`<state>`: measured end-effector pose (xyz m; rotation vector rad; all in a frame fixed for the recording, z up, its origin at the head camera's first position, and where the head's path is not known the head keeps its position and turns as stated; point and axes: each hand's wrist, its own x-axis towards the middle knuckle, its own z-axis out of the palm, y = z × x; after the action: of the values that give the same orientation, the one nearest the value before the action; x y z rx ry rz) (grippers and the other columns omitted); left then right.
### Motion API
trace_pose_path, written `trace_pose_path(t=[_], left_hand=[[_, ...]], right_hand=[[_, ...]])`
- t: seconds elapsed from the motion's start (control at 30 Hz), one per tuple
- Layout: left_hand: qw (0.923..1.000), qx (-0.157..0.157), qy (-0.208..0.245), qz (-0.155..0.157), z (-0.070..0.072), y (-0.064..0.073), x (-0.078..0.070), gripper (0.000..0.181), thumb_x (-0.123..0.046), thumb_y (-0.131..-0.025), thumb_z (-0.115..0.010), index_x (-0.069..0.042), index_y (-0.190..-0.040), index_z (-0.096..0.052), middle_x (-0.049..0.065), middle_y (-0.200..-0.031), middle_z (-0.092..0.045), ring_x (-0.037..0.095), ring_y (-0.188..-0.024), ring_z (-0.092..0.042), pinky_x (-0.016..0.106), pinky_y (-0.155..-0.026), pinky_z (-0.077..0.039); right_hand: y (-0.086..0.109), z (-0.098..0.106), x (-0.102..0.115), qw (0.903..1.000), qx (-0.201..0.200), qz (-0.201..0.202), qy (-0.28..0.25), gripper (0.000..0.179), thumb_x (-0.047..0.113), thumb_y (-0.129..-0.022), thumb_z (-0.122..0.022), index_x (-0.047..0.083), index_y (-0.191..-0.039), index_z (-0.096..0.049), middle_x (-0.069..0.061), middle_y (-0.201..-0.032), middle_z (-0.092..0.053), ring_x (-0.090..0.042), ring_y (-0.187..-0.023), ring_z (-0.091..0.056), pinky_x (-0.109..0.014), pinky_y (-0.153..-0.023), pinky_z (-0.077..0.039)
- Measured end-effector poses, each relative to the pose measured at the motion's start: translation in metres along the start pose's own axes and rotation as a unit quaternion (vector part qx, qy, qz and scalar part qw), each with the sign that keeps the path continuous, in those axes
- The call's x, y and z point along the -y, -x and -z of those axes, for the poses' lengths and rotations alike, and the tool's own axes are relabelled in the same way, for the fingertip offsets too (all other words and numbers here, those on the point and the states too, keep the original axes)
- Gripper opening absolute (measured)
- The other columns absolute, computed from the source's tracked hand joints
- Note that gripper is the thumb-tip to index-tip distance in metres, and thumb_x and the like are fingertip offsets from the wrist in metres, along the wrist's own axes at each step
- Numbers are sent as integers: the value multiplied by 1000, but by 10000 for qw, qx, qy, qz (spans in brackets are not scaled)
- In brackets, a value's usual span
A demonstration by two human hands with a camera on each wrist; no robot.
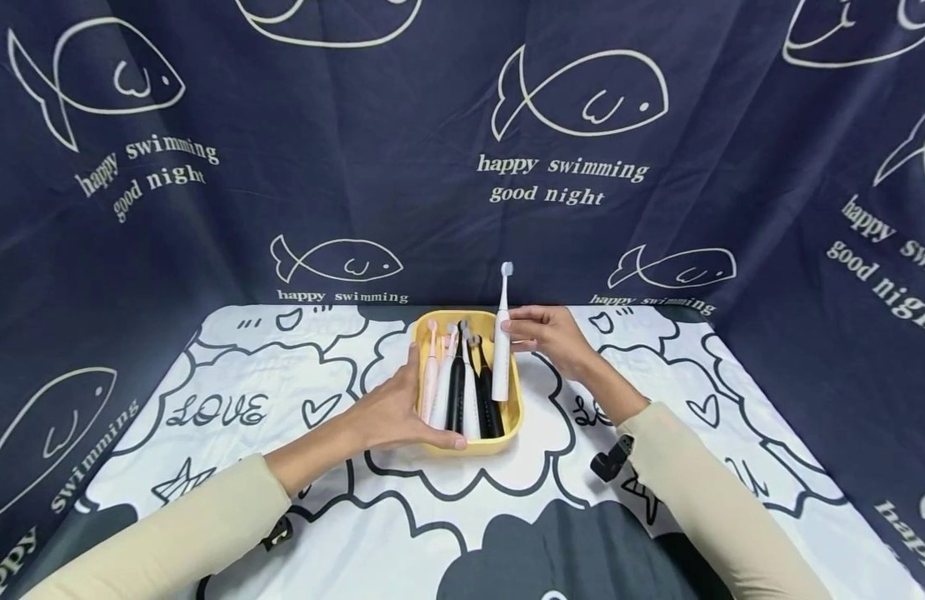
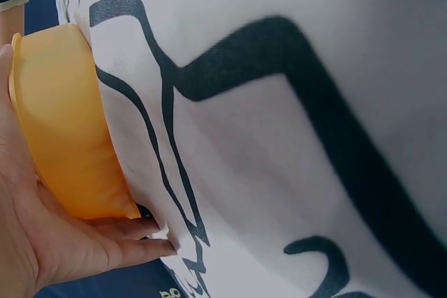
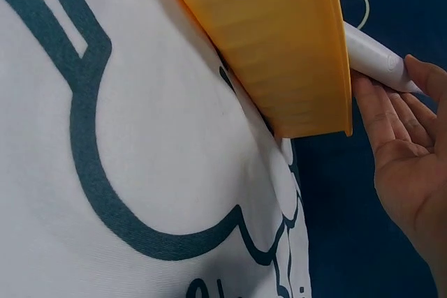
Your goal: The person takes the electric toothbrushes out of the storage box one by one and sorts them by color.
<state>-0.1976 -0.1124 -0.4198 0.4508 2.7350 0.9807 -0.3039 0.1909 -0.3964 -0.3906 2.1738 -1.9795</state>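
Centre frame, the right hand [image 1: 548, 335] pinches a white toothbrush [image 1: 502, 358] that a loose hold could drop; the left hand [image 1: 395, 408] grips a yellow bin [image 2: 70, 123] uneven pressure might tip.

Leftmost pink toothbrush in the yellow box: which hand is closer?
The left hand: it holds the yellow box beside the pink toothbrush. The right hand is at the opposite side, holding a white toothbrush.

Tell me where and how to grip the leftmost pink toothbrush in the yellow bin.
Likely from above, pinching the pink toothbrush by its upper handle, below the thin neck: its head end lies toward the far rim, and the left hand holding the yellow bin crowds the left side.
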Motion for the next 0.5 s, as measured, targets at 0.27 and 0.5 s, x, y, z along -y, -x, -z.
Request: trace_pose_path(t=[0.27,0.5], left_hand=[[9999,78,-102,106,-1,-1,0,179,-87,-63,-94,-6,-179,16,31,-182,-30,42,-163,-47,57,-129,-46],[9995,169,-177,205,2,-2,-2,180,-88,-64,-93,-7,-179,19,35,-171,-48,38,-148,-62,54,-121,-53]], right_hand=[[8,1,8,10000,-5,9,-22,40,3,-109,-71,-21,-141,-65,9,-102,-84,-9,-96,-83,-35,-91,-69],[10,5,23,9999,67,151,36,40,3,-107,-73,-20,-139,-66,8,-105,-85,-9,-99,-83,-37,-95,-68]])
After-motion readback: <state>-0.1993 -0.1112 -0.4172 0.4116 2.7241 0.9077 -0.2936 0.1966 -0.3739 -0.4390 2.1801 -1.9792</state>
